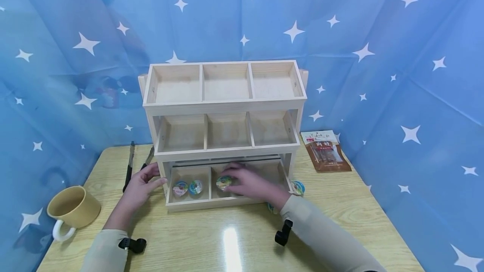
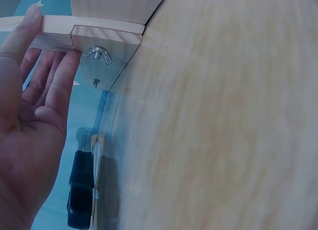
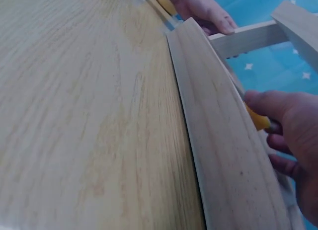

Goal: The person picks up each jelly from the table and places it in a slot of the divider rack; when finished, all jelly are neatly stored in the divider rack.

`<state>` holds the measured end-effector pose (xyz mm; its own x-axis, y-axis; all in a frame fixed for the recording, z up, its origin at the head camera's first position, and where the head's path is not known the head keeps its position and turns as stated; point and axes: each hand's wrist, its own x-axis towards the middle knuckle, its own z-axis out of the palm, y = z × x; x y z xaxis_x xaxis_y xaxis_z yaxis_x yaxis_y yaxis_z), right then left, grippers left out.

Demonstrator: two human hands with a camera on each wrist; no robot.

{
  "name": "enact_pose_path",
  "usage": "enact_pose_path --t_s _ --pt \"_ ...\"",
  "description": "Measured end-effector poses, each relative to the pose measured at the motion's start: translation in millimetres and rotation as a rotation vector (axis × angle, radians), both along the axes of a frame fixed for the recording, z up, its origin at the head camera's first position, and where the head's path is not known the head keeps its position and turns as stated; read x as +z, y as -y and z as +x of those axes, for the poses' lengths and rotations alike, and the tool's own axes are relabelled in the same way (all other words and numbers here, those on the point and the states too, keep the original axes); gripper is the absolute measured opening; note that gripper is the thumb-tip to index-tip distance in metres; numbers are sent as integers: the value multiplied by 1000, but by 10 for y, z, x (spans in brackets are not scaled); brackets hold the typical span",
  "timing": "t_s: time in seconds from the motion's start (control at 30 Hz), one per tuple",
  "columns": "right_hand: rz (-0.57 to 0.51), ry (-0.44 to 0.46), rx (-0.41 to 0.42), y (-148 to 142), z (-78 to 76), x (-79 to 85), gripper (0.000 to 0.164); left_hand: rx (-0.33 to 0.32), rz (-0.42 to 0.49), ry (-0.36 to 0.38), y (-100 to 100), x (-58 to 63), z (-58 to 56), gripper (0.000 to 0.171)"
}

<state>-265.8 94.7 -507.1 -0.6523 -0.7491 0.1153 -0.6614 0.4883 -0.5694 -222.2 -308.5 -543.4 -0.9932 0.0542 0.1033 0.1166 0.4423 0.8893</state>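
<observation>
Jelly cup (image 1: 224, 182) is pinched in the right hand (image 1: 245, 181); best to settle it level in the compartment (image 1: 227, 202) beneath before loosening, while the left hand (image 1: 141, 184) grips the wooden rack (image 1: 227, 106).

A pale wood-grained table (image 1: 181, 242) carries a three-tier wooden rack (image 1: 228, 131), whose bottom tier holds two small lidded cups (image 1: 180, 188) in its left compartment. Left of the rack, two slender dark tools (image 1: 130, 169) lie close to it, and a white-handled yellow mug (image 1: 75, 209) stands farther out, nearer the front. Right of the rack are a brown snack packet (image 1: 327, 154), towards the back, a bright-lidded cup (image 1: 298, 187) just beside the rack, and another cup (image 1: 271, 208) partly hidden near its front right corner.
</observation>
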Motion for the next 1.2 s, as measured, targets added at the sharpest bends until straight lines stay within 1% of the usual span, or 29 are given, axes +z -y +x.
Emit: enact_pose_path --t_s 0.13,0.27,0.47,0.6,0.7,0.77,1.0,1.2 --pt "34 -1 6 91 -34 2 49 -3 0 2 -1 26 4 61" --pt "70 -8 3 147 -58 -53 50 -9 -3 7 -11 27 7 61" --pt "113 -68 5 187 -78 -111 52 0 -10 -3 -5 11 -1 60" --pt "118 -114 15 198 -81 -115 50 -3 -6 -8 3 4 -2 60" --pt "110 -127 15 196 -75 -112 50 -10 -1 -14 3 -2 0 60" --pt "100 -117 13 197 -74 -113 50 -9 -1 -16 4 -5 2 60" --pt "79 -38 -13 183 -58 -95 49 -11 2 -7 -1 -7 -4 60" --pt "58 -4 2 197 -77 -94 47 -7 -4 -13 13 -18 -20 61"
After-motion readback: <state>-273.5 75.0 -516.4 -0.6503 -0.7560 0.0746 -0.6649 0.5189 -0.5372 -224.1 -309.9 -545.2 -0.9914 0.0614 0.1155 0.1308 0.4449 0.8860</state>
